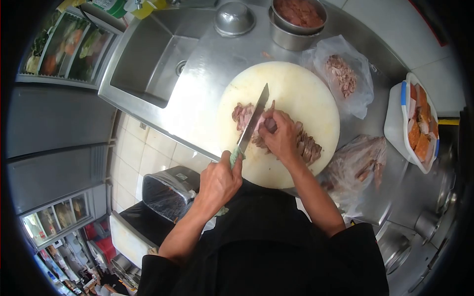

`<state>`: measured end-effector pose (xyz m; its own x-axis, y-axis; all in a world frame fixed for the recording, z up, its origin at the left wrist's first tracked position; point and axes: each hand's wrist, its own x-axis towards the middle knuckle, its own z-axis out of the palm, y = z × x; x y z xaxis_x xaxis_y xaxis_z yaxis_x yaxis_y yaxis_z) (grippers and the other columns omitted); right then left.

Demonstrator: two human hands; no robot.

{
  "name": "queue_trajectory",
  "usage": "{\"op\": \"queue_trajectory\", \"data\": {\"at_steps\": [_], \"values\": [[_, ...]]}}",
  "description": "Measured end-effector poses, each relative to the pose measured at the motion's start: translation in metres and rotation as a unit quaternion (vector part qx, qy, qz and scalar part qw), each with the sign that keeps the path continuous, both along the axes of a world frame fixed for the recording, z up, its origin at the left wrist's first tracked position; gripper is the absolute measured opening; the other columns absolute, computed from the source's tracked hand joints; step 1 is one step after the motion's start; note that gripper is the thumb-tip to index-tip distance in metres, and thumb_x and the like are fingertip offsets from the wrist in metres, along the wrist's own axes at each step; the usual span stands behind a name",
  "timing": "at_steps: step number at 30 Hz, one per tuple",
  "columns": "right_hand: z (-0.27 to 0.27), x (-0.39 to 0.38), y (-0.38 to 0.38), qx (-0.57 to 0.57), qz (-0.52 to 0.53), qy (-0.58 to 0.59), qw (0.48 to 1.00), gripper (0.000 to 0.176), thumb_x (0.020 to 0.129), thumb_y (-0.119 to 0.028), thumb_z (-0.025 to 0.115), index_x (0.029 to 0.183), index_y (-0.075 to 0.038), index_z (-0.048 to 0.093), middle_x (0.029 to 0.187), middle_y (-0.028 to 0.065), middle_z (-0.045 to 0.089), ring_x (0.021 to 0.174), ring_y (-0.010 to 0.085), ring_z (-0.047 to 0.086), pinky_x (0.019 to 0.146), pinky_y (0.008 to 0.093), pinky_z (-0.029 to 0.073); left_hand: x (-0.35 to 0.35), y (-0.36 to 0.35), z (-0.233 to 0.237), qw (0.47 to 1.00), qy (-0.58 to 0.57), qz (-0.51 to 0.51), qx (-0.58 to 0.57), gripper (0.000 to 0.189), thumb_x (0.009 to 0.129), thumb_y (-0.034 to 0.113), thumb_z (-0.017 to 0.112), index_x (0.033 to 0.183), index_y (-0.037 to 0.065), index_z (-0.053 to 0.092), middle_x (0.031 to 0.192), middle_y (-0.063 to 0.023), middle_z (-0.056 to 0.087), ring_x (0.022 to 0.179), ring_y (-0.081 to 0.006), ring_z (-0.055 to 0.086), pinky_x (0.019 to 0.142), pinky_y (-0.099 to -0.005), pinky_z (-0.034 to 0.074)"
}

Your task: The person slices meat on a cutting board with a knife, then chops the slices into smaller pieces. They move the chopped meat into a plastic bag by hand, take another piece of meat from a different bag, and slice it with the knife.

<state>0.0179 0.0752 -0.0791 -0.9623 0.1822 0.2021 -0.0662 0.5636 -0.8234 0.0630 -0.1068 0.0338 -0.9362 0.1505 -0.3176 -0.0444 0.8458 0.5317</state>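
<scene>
My left hand point(221, 178) is closed around the green-wrapped handle of a kitchen knife point(254, 117). The blade slants up and away over a round white cutting board point(311, 89). Curled fingers of my right hand point(281, 137) hold a dark piece of meat point(270, 125) on the board, just right of the blade. Thin pinkish slices of meat point(242, 114) lie left of the knife. Browner sliced meat point(309, 149) is spread to the right, partly hidden under my right hand and wrist.
A plastic bag of chopped meat point(340, 76), another bag of meat point(358, 160) and a white tub of roasted meat point(419, 123) stand to the right. Behind are stacked metal bowls point(297, 34) and an upturned bowl point(234, 19). A sink point(153, 59) and lined bin point(168, 192) are left.
</scene>
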Motion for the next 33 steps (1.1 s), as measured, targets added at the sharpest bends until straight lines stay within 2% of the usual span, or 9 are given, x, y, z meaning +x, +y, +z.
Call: {"op": "queue_trajectory", "data": {"at_steps": [9, 14, 20, 22, 24, 25, 27, 30, 33], "values": [[0.002, 0.001, -0.007, 0.056, -0.030, -0.036, 0.997, 0.022, 0.074, -0.013, 0.074, 0.094, -0.008, 0.066, 0.095, 0.0039, 0.068, 0.096, 0.0264, 0.064, 0.083, 0.0454, 0.039, 0.008, -0.008, 0.001, 0.999, -0.015, -0.022, -0.023, 0.027, 0.097, 0.022, 0.060, 0.092, -0.005, 0.059, 0.059, -0.0312, 0.059, 0.059, -0.0522, 0.061, 0.057, -0.0573, 0.051], [-0.006, -0.001, -0.004, 0.036, -0.019, -0.029, 0.999, 0.023, 0.074, -0.014, 0.077, 0.093, -0.008, 0.066, 0.098, 0.0048, 0.069, 0.097, 0.0268, 0.064, 0.083, 0.0452, 0.039, -0.024, 0.012, -0.028, 0.999, 0.001, -0.030, 0.015, 0.027, 0.097, 0.022, 0.059, 0.095, -0.005, 0.059, 0.063, -0.0325, 0.060, 0.062, -0.0524, 0.062, 0.059, -0.0575, 0.051], [0.002, 0.000, -0.005, 0.063, -0.024, -0.033, 0.997, 0.024, 0.074, -0.012, 0.074, 0.095, -0.005, 0.065, 0.098, 0.0097, 0.068, 0.099, 0.0310, 0.063, 0.085, 0.0435, 0.046, -0.008, 0.012, -0.028, 0.998, -0.053, -0.015, -0.044, 0.030, 0.099, 0.024, 0.056, 0.098, -0.006, 0.061, 0.069, -0.0341, 0.061, 0.071, -0.0543, 0.062, 0.068, -0.0594, 0.050], [-0.002, 0.001, -0.003, 0.046, -0.002, -0.026, 0.999, 0.025, 0.074, -0.013, 0.072, 0.096, -0.004, 0.064, 0.098, 0.0124, 0.068, 0.100, 0.0330, 0.063, 0.090, 0.0434, 0.049, -0.038, 0.037, -0.042, 1.000, 0.005, -0.002, -0.006, 0.030, 0.098, 0.025, 0.056, 0.098, -0.006, 0.061, 0.071, -0.0340, 0.062, 0.072, -0.0536, 0.063, 0.070, -0.0581, 0.051], [-0.007, 0.000, 0.003, 0.038, 0.040, -0.004, 0.998, 0.028, 0.075, -0.010, 0.071, 0.100, -0.002, 0.063, 0.101, 0.0156, 0.066, 0.103, 0.0353, 0.061, 0.091, 0.0454, 0.048, -0.075, 0.056, -0.069, 0.980, 0.180, -0.044, 0.071, 0.032, 0.098, 0.025, 0.056, 0.098, -0.006, 0.063, 0.072, -0.0334, 0.063, 0.073, -0.0516, 0.065, 0.071, -0.0545, 0.052], [-0.007, -0.001, 0.004, 0.042, 0.042, 0.003, 0.998, 0.028, 0.075, -0.010, 0.071, 0.100, -0.002, 0.063, 0.101, 0.0156, 0.066, 0.103, 0.0353, 0.061, 0.091, 0.0454, 0.048, -0.084, 0.057, -0.065, 0.979, 0.187, -0.041, 0.075, 0.032, 0.098, 0.025, 0.056, 0.098, -0.006, 0.063, 0.072, -0.0334, 0.063, 0.073, -0.0516, 0.065, 0.071, -0.0545, 0.052], [-0.005, -0.002, 0.002, 0.045, 0.033, -0.043, 0.998, 0.032, 0.076, -0.008, 0.070, 0.106, 0.000, 0.062, 0.103, 0.0179, 0.064, 0.105, 0.0374, 0.060, 0.092, 0.0469, 0.047, -0.099, 0.052, -0.052, 0.997, 0.040, -0.013, 0.071, 0.035, 0.098, 0.025, 0.055, 0.103, -0.008, 0.064, 0.085, -0.0349, 0.066, 0.090, -0.0541, 0.063, 0.084, -0.0545, 0.051], [0.009, 0.003, 0.006, -0.004, 0.026, 0.024, 0.999, 0.032, 0.079, -0.005, 0.068, 0.109, 0.001, 0.062, 0.107, 0.0175, 0.064, 0.107, 0.0374, 0.060, 0.091, 0.0468, 0.047, -0.100, 0.039, -0.021, 0.994, -0.043, 0.014, 0.097, 0.035, 0.099, 0.025, 0.055, 0.104, -0.008, 0.065, 0.086, -0.0370, 0.064, 0.088, -0.0543, 0.063, 0.081, -0.0545, 0.050], [0.019, 0.007, 0.024, 0.048, 0.062, 0.082, 0.994, 0.026, 0.082, -0.003, 0.065, 0.108, 0.001, 0.065, 0.111, 0.0164, 0.065, 0.110, 0.0356, 0.060, 0.091, 0.0463, 0.048, -0.077, 0.029, -0.002, 0.997, -0.007, 0.011, 0.082, 0.036, 0.099, 0.025, 0.055, 0.105, -0.009, 0.064, 0.082, -0.0369, 0.063, 0.083, -0.0548, 0.062, 0.077, -0.0557, 0.049]]}}
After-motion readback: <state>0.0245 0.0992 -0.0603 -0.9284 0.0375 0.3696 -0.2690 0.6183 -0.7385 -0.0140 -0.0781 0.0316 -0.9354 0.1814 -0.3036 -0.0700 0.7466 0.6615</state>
